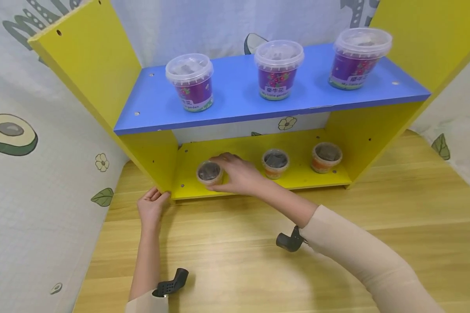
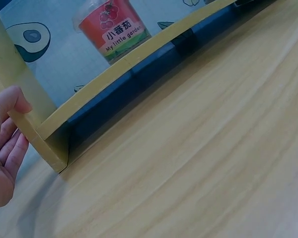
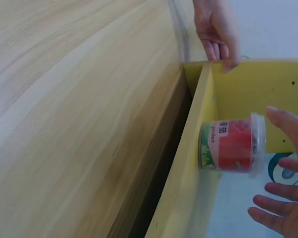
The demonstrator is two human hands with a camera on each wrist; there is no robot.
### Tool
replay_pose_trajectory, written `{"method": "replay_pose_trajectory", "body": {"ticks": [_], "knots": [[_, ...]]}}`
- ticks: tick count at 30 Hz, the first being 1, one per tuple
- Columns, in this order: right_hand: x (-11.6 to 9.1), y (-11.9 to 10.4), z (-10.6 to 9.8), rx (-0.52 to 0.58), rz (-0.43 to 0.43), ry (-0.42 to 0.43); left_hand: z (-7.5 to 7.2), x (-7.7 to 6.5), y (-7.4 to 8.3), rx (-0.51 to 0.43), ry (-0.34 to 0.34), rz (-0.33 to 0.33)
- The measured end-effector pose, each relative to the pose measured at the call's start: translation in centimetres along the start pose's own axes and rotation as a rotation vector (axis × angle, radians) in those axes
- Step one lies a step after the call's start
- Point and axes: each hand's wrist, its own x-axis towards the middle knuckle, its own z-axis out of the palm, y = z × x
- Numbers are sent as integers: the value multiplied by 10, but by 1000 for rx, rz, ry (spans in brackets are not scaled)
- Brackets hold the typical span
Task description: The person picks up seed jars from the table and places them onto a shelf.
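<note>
A small red-labelled cup with a clear lid (image 1: 209, 172) (image 3: 231, 144) stands upright at the left of the yellow bottom shelf (image 1: 243, 150). My right hand (image 1: 239, 174) reaches in from its right side. In the right wrist view the fingers of this hand are spread and a gap separates them from the cup. My left hand (image 1: 152, 207) (image 2: 7, 148) is at the bottom front corner of the rack's left side panel (image 1: 90, 56). Its thumb lies over the panel's front edge, with the other fingers bent along the outer face, so it grips the panel.
Two more small lidded cups, one in the middle (image 1: 275, 164) and one at the right (image 1: 326, 158), share the bottom shelf. Above, the blue shelf (image 1: 231, 91) carries three purple-labelled cups (image 1: 277, 80). The rack stands on a wood-grain table (image 1: 227, 243) before a printed cloth.
</note>
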Motion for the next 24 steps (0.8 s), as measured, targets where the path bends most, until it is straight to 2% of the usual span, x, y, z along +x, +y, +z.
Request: {"method": "replay_pose_trajectory", "body": {"ticks": [11, 16, 19, 24], "knots": [[-5, 3, -2, 7, 20, 30, 0, 1, -1, -3, 56, 11], [-9, 5, -3, 19, 52, 49, 2, -1, -1, 12, 97, 47], [-13, 8, -3, 13, 69, 59, 5, -5, -3, 1, 166, 104], [-29, 15, -5, -25, 107, 94, 15, -19, -4, -99, 340, 241]]}}
